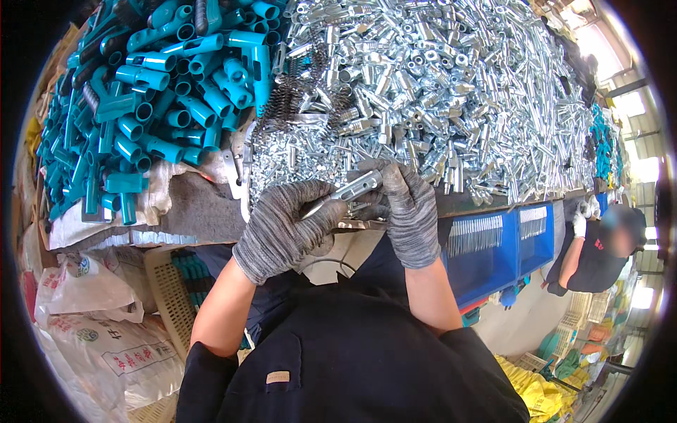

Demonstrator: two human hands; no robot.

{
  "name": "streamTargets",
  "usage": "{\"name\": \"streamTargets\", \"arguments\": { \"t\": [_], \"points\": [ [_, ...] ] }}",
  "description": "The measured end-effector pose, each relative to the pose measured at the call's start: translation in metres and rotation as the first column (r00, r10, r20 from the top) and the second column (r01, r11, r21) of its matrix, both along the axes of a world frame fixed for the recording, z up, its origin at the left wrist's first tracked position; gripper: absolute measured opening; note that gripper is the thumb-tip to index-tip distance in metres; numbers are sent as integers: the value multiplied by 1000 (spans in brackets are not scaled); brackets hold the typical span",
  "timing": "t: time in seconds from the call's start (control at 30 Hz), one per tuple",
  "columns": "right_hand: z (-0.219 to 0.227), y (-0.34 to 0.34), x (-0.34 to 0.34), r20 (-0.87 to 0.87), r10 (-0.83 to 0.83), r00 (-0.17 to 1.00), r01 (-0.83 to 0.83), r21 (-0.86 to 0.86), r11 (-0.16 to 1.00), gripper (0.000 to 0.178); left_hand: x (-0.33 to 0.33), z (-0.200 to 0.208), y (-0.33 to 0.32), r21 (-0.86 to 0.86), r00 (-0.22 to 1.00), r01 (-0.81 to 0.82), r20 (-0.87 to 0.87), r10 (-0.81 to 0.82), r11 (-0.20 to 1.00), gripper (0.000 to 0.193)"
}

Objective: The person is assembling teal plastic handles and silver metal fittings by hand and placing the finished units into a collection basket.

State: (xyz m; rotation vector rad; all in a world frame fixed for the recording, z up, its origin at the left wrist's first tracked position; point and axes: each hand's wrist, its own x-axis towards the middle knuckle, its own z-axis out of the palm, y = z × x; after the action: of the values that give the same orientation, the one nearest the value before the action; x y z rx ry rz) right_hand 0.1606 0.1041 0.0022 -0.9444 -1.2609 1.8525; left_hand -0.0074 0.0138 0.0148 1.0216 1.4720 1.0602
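Grey-gloved left hand (283, 227) and right hand (415, 220) grip a metal part (360, 187) near table edge (218, 228)

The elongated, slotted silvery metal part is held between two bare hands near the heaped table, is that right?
Not quite: the hands aren't bare. The head view shows the left hand and right hand in grey striped knitted gloves, holding the elongated, slotted silvery metal part near the heaped table.

Around the metal piece (362, 186), between left hand (288, 227) and right hand (412, 215), the tabletop (201, 208) bears tubes (150, 77) at ten o'clock, springs (289, 99) at eleven, fittings (451, 84) at one; past its near edge, bins (485, 270) sit at four, sacks (116, 359) at eight.
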Motion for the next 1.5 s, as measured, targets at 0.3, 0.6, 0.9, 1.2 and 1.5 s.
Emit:
{"name": "streamTargets", "arguments": {
  "t": [0.3,0.6,0.9,1.2,1.5],
  "points": [
    [-14,22,0,119,45,992,-57,100,993,36,-10,-15,9,-10,999,-30,22,30,999,24],
    [61,105,-50,458,-346,819,-222,809,545,45,-14,-65,8,61,969,-242,-36,244,968,31],
    [68,173,-176,686,-692,223,-567,669,481,62,-17,-63,10,98,973,-165,-145,178,981,29],
    [70,195,-158,566,-300,768,-438,806,398,42,-16,-58,8,103,965,-165,-187,182,981,35],
    [89,189,-141,608,-58,792,-370,553,747,28,-16,-71,9,112,968,-169,-170,187,979,33]
  ]
}}
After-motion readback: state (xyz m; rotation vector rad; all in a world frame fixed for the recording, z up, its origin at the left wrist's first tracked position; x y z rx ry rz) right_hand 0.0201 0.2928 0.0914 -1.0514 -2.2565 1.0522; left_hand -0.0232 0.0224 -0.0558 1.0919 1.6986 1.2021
